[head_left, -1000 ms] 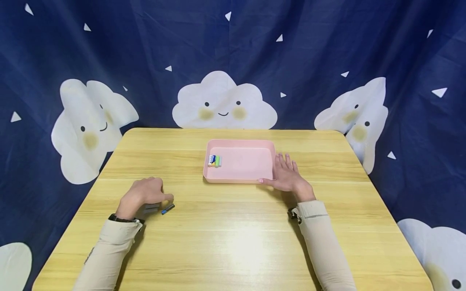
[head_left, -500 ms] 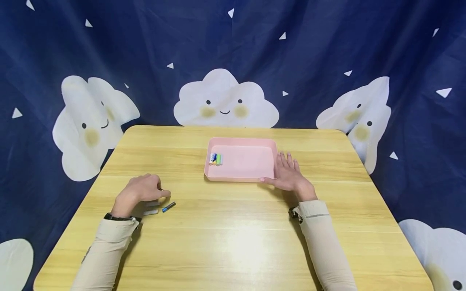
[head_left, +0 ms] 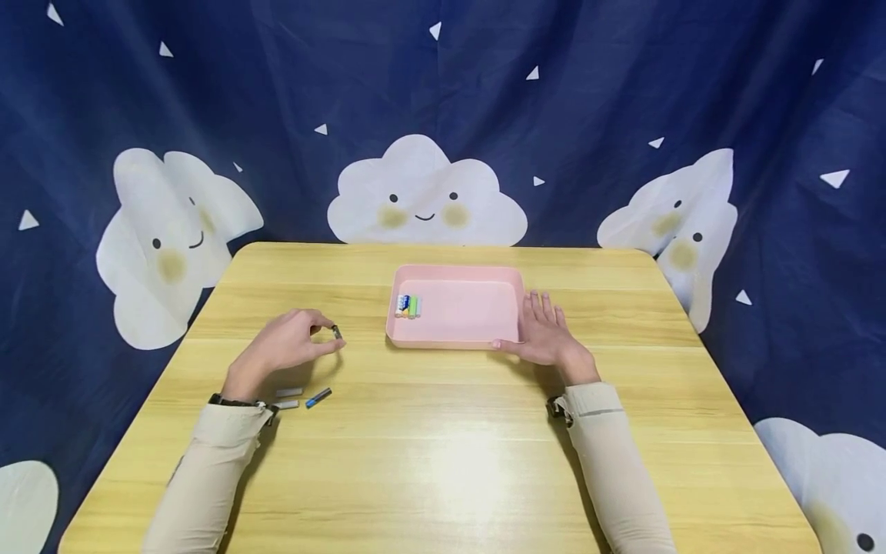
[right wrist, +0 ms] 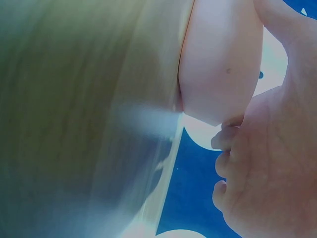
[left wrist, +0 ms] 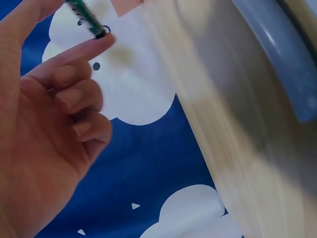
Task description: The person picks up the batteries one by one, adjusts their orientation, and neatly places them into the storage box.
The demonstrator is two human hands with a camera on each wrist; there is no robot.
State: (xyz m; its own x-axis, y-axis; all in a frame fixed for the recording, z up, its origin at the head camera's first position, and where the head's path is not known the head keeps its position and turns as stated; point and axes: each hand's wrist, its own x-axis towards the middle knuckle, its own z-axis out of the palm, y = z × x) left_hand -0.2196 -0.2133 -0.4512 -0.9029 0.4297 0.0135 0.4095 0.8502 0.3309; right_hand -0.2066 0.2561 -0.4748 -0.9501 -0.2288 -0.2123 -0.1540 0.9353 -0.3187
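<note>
Fingers of the left hand (head_left: 287, 342) pinch a slim green, dark-tipped cylinder (left wrist: 87, 18) above the tabletop (head_left: 388, 462); that hand has moved toward the pink tray (head_left: 467, 308) in half a second. Beyond, the right hand (head_left: 550, 338), fingers straight, touches the tray.

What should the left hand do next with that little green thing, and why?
Probably carry the small green cylinder over the pink tray. The left hand is pinching it outside the tray, above the table, while similar little cylinders lie together at the tray's left end, with bare room beside them.
</note>
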